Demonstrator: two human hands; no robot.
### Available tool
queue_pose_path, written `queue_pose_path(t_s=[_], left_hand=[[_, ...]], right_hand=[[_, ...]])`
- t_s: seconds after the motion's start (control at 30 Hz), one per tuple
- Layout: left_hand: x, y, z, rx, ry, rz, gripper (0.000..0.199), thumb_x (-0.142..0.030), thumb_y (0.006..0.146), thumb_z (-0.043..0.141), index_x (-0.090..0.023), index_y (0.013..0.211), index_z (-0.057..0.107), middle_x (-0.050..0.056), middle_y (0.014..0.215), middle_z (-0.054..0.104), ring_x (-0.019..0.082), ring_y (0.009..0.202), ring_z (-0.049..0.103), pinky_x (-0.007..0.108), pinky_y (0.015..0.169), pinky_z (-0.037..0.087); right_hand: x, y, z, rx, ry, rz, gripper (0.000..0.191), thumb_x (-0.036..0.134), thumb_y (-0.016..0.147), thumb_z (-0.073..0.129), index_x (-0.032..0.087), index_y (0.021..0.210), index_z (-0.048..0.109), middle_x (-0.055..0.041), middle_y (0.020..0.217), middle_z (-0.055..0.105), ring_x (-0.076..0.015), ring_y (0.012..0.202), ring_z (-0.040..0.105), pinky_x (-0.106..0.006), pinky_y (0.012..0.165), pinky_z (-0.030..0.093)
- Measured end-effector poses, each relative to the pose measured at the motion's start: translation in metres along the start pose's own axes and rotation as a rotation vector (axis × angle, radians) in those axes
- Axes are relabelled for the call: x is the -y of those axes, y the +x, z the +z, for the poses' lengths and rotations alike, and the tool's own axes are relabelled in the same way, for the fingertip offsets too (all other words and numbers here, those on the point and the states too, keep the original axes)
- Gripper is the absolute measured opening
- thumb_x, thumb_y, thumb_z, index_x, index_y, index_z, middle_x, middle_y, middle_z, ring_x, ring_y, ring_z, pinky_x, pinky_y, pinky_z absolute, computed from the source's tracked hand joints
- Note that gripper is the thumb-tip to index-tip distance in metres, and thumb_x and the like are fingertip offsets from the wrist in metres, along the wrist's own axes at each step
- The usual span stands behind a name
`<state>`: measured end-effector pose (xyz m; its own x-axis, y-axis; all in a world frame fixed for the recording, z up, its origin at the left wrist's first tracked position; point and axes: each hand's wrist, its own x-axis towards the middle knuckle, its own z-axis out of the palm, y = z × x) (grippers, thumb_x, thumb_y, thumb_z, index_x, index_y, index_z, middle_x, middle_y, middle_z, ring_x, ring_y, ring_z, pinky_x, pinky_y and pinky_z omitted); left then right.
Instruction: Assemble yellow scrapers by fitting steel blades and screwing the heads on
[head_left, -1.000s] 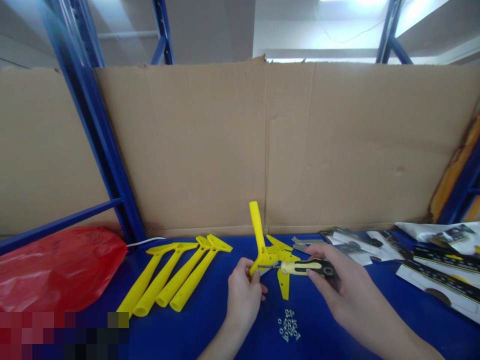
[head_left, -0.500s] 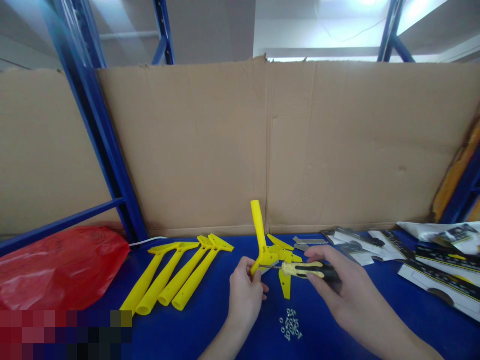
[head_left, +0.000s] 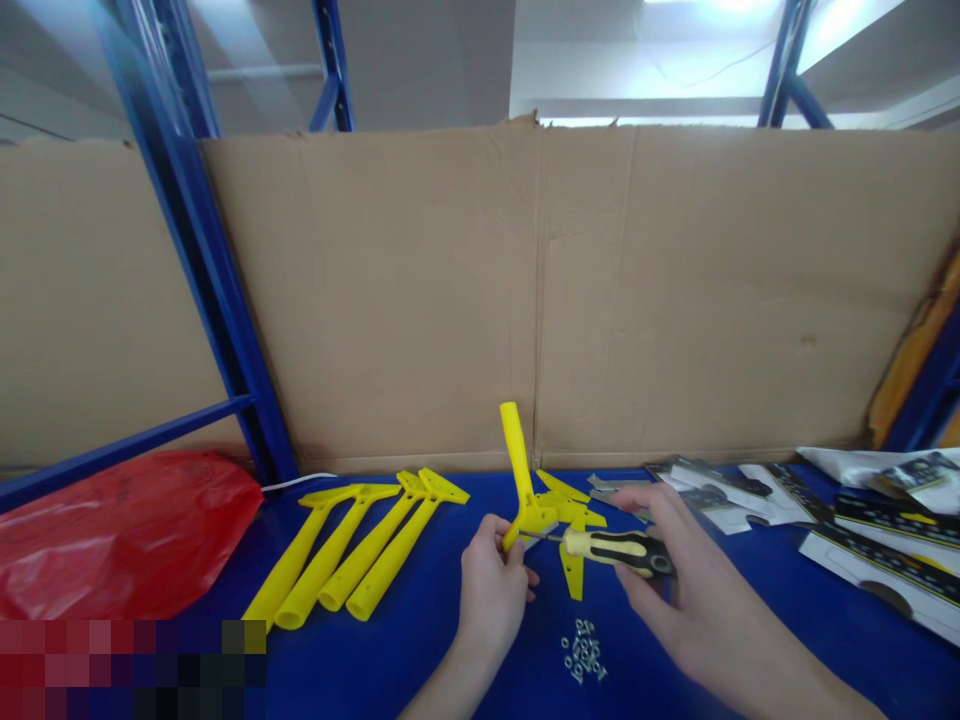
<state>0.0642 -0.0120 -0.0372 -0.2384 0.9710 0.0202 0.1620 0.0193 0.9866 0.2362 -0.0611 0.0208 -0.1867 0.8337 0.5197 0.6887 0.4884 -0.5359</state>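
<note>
My left hand (head_left: 495, 575) pinches the head of a yellow plastic scraper handle (head_left: 515, 445), whose round grip points up and away. A grey metal blade edge shows at the head. My right hand (head_left: 690, 585) is around a screwdriver (head_left: 615, 548) with a cream and black handle. Its index finger is lifted off the handle and the thumb lies below it. The screwdriver lies level, its shaft reaching the scraper head; the tip's exact seat is too small to tell. Yellow flat plates (head_left: 572, 570) lie behind and below the head. Nuts and screws (head_left: 583, 650) lie in a small pile between my forearms.
Several yellow handles (head_left: 397, 545) lie in a row at left, beside a red plastic bag (head_left: 135, 535). Grey blades (head_left: 611, 483) lie behind my right hand. White and black packages (head_left: 885, 580) are at right on the blue table (head_left: 360, 665). Cardboard (head_left: 420, 300) stands behind.
My right hand's fingers have spread from the screwdriver handle, baring its black end. The screwdriver's handle has dipped slightly. The left hand and scraper handle stay nearly still.
</note>
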Motion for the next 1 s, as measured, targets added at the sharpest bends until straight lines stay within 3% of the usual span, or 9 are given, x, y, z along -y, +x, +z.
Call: queue_pose_path(t_s=[0.23,0.57,0.83,0.9,1.0], left_hand=[[0.0015,0.0001,0.0006,-0.009,-0.022,0.02,0.014,-0.007,0.08,0.046,-0.019,0.073,0.044,-0.007,0.048,0.051,0.008,0.036,0.054,0.012,0.03,0.039],[0.0014,0.0003,-0.0003,-0.003,-0.033,0.022,0.014,-0.009,0.077,0.051,-0.019,0.07,0.044,-0.007,0.049,0.051,0.008,0.036,0.054,0.013,0.031,0.039],[0.0023,-0.0019,-0.0003,0.016,0.002,0.082,0.014,-0.008,0.077,0.05,-0.019,0.069,0.046,-0.008,0.052,0.051,0.008,0.039,0.055,0.014,0.031,0.039],[0.0025,-0.0011,-0.0003,0.011,-0.003,0.064,0.014,-0.008,0.077,0.049,-0.019,0.07,0.046,-0.008,0.051,0.051,0.008,0.038,0.055,0.014,0.031,0.039],[0.0015,0.0008,-0.0005,-0.014,-0.012,0.008,0.015,-0.007,0.079,0.047,-0.019,0.07,0.044,-0.007,0.048,0.051,0.008,0.036,0.055,0.013,0.031,0.039]], right_hand=[[0.0027,0.0034,-0.0052,0.0,0.015,-0.008,0.009,0.025,0.085,0.048,0.023,0.091,0.054,-0.0029,0.08,0.065,-0.0161,0.062,0.062,-0.027,0.057,0.053],[0.001,0.0042,-0.0038,-0.021,-0.046,0.014,0.011,0.029,0.085,0.048,0.024,0.085,0.058,0.0008,0.062,0.063,-0.0136,0.043,0.052,-0.024,0.037,0.04],[0.0005,0.0098,-0.0034,-0.089,-0.041,0.12,0.032,0.038,0.088,0.041,0.023,0.066,0.057,0.0013,0.05,0.06,-0.0142,0.041,0.054,-0.023,0.038,0.037],[-0.0006,0.0096,-0.0024,-0.065,-0.04,0.137,0.028,0.039,0.088,0.042,0.023,0.071,0.058,0.0026,0.049,0.059,-0.0146,0.04,0.054,-0.024,0.039,0.038],[-0.002,0.0065,-0.0004,-0.053,-0.029,0.09,0.018,0.032,0.083,0.049,0.023,0.097,0.056,0.0001,0.073,0.067,-0.0156,0.054,0.061,-0.025,0.049,0.048]])
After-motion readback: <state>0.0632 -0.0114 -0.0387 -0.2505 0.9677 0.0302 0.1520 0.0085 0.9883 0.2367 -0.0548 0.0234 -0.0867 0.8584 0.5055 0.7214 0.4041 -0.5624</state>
